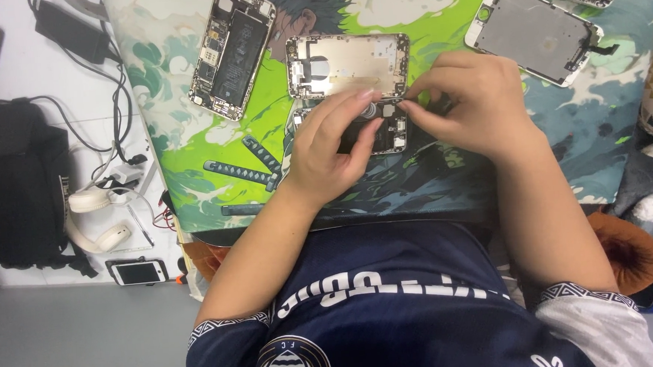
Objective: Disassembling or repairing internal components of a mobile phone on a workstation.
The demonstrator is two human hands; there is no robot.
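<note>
While the desk mat (188, 101), bright green and blue with a drawn cartoon figure, spread right across the table, everything that mattered lay on top of it. Biggest of the loose pieces was the detached phone screen (533, 33), face down at the upper right, silver back plate showing. Over on the upper left lay an opened phone (229, 53), its black battery and boards exposed. Dead centre sat an emptied gold phone housing (348, 65), bare metal inside, just above the hands.

And the hands were close together! The left hand (332, 150) lay over a small phone assembly (392, 131), a dark board with tiny metal parts, directly below the gold housing; its fingers pressed down on that piece and pinned it to the mat. The right hand (471, 105) came in from the other side, fingertips pinched together right at the upper edge of the same assembly. Whether something tiny sat between those pinched fingertips, I could not tell; it was too small to make out.

Off the mat to the left, white headphones (94, 218) rested on the pale surface among black cables (117, 90), and a small white phone (137, 272) lay near the edge, well apart from the work.
</note>
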